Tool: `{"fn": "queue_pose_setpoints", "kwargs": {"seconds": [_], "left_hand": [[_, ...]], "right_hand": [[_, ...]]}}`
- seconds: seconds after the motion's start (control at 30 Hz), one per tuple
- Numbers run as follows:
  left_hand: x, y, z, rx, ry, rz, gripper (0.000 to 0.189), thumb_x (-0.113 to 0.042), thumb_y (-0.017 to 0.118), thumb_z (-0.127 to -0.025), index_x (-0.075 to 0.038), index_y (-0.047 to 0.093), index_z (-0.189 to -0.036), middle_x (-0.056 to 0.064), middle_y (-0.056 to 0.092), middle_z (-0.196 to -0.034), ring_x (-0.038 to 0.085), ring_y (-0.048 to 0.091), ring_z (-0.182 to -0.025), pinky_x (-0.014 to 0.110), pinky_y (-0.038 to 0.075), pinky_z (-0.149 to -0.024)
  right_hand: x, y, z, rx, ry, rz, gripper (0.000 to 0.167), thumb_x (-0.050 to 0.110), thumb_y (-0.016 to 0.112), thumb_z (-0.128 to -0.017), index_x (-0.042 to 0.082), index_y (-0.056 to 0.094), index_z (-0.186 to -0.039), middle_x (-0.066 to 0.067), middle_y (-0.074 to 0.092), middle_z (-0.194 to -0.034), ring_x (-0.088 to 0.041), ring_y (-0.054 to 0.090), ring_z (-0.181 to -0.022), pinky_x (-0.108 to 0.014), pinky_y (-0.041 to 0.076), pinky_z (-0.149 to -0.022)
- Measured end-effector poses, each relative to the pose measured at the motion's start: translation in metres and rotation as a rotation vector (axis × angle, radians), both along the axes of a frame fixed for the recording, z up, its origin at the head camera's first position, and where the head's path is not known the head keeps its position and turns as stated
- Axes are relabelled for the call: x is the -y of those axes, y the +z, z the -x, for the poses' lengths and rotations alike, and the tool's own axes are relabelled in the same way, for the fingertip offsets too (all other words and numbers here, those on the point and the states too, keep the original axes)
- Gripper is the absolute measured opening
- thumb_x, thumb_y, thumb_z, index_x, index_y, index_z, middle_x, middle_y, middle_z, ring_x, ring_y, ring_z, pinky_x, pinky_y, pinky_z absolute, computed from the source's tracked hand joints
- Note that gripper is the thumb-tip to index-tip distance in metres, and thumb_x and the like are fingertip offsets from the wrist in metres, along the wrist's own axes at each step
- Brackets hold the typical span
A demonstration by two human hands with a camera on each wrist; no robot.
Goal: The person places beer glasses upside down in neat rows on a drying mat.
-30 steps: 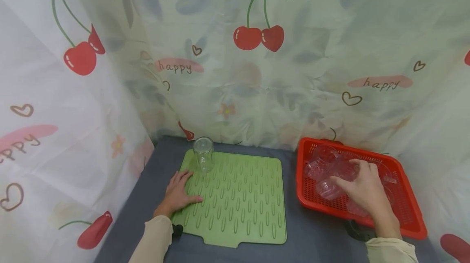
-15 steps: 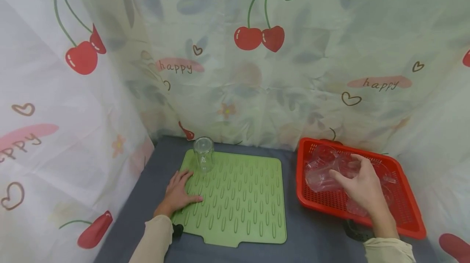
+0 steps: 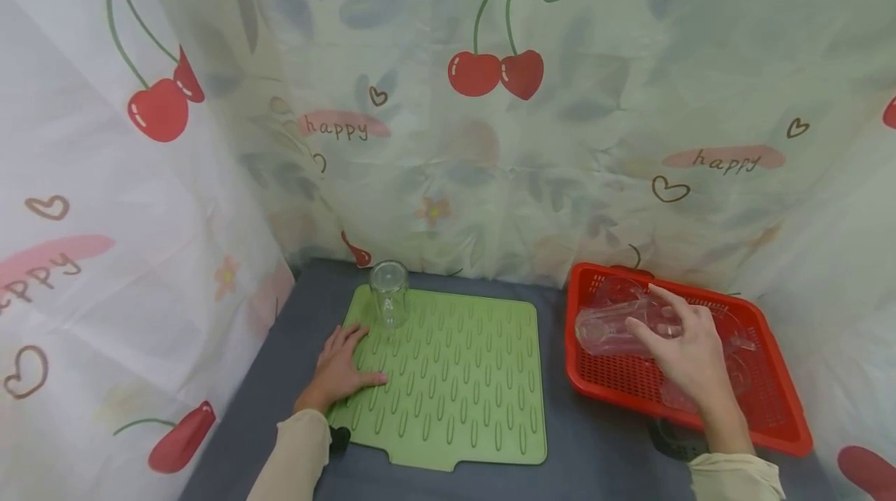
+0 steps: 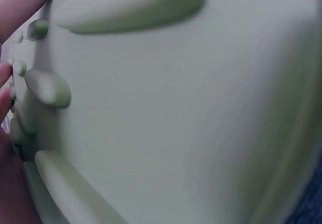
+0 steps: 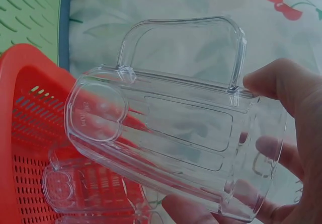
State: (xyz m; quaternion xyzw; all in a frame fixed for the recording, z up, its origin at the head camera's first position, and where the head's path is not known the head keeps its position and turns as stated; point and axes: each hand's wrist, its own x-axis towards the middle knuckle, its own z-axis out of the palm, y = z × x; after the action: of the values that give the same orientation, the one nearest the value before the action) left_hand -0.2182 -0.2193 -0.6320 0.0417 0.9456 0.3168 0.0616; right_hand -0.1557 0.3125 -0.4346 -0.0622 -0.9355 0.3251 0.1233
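A clear mug (image 5: 186, 126) with a squared handle is in my right hand (image 3: 689, 345), which grips it near its rim. The mug lies on its side, base to the left, over the red basket (image 3: 616, 398) in the head view. Several other clear cups (image 5: 85, 189) lie in the basket beneath it. My left hand (image 3: 341, 373) rests with spread fingers on the left edge of a green ridged mat (image 3: 455, 384). Upside down at the mat's far left corner stands a clear glass (image 3: 389, 295).
A dark grey tabletop (image 3: 574, 446) carries the mat and basket. Printed curtains (image 3: 490, 197) hang close behind and along both sides. The basket has a raised wall and a dark handle (image 3: 675, 443) at its front.
My right hand has lifted the mug up from among the cups and swung its base to the left and upward. My left hand stays in place.
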Motion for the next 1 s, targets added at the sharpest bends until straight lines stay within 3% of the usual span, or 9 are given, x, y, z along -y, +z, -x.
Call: {"fn": "queue_pose_setpoints", "kwargs": {"seconds": [0.1,0.3,0.4,0.63,0.8,1.0], "left_hand": [[0.0,0.0,0.0,0.001,0.004,0.005,0.114,-0.063,0.087,-0.069,-0.017,0.035,-0.16,0.011,0.023,-0.17,0.044,0.007,-0.158,0.074,0.016,-0.12],[-0.001,-0.001,0.0,-0.004,0.013,0.01,0.114,-0.065,0.086,-0.068,-0.017,0.036,-0.159,0.012,0.025,-0.169,0.044,0.008,-0.158,0.073,0.017,-0.121],[-0.001,-0.001,0.0,-0.01,0.018,0.003,0.114,-0.065,0.087,-0.068,-0.018,0.037,-0.159,0.012,0.026,-0.168,0.044,0.008,-0.158,0.073,0.017,-0.121],[-0.001,-0.002,0.001,-0.011,0.021,0.005,0.114,-0.065,0.087,-0.068,-0.019,0.036,-0.159,0.01,0.026,-0.169,0.043,0.008,-0.159,0.073,0.017,-0.121],[-0.002,0.001,0.0,-0.011,0.02,0.002,0.114,-0.063,0.087,-0.068,-0.018,0.037,-0.159,0.011,0.026,-0.169,0.043,0.008,-0.158,0.073,0.017,-0.121],[-0.001,0.002,-0.001,-0.013,0.021,0.006,0.113,-0.063,0.087,-0.068,-0.018,0.037,-0.159,0.011,0.026,-0.169,0.043,0.008,-0.159,0.073,0.017,-0.121]], "right_hand": [[0.002,-0.001,-0.001,0.003,-0.005,0.036,0.068,0.049,0.072,-0.092,0.019,0.05,-0.149,-0.022,0.049,-0.128,-0.038,0.065,-0.104,-0.036,0.06,-0.073],[0.007,-0.002,0.0,-0.026,-0.018,0.111,0.063,0.045,0.073,-0.092,0.017,0.051,-0.144,-0.02,0.049,-0.126,-0.042,0.067,-0.107,-0.013,0.05,-0.065],[0.01,-0.002,0.001,-0.029,-0.019,0.172,0.065,0.044,0.073,-0.093,0.015,0.048,-0.145,-0.019,0.048,-0.131,-0.04,0.067,-0.11,-0.014,0.053,-0.063],[0.015,-0.001,0.003,0.022,0.003,0.36,0.06,0.042,0.071,-0.096,0.023,0.043,-0.146,-0.003,0.047,-0.135,0.004,0.061,-0.096,-0.02,0.06,-0.07],[0.02,-0.003,0.003,0.013,0.061,0.462,0.055,0.034,0.069,-0.098,0.027,0.042,-0.145,0.009,0.046,-0.129,-0.003,0.059,-0.105,-0.022,0.062,-0.074],[0.03,-0.002,0.001,0.002,0.102,0.509,0.053,0.03,0.068,-0.099,0.029,0.042,-0.145,0.007,0.047,-0.13,-0.003,0.059,-0.108,-0.019,0.06,-0.076]]}}
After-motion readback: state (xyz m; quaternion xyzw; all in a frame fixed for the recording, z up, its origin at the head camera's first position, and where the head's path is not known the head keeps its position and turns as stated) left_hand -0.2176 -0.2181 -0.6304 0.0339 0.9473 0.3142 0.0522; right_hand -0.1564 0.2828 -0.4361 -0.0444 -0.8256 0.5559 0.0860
